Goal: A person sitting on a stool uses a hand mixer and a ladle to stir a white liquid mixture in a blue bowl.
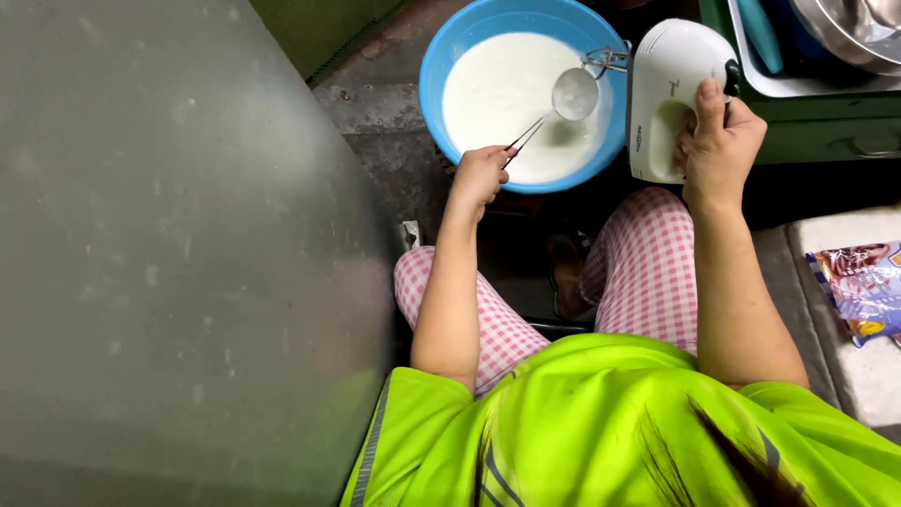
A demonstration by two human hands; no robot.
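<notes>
Left hand: my left hand (481, 176) is curled tight around the thin dark handle of a metal ladle (574, 94), fingers closed with no gap showing.
Ladle: its round cup sits over the white batter (502, 94), up and to the right of my fist; it looks to hold some batter, though I cannot be sure.
Right hand: my right hand (718, 141) is wrapped around the grip of a white hand mixer (671, 89), thumb pointing up along its back.
Mixer: its wire beaters reach over the rim of the bowl, close beside the ladle cup.
Bowl: the blue bowl (432, 70) stands on the floor ahead of my knees, between both hands.
Off right: a crinkled snack packet (863, 286) lies well apart.
</notes>
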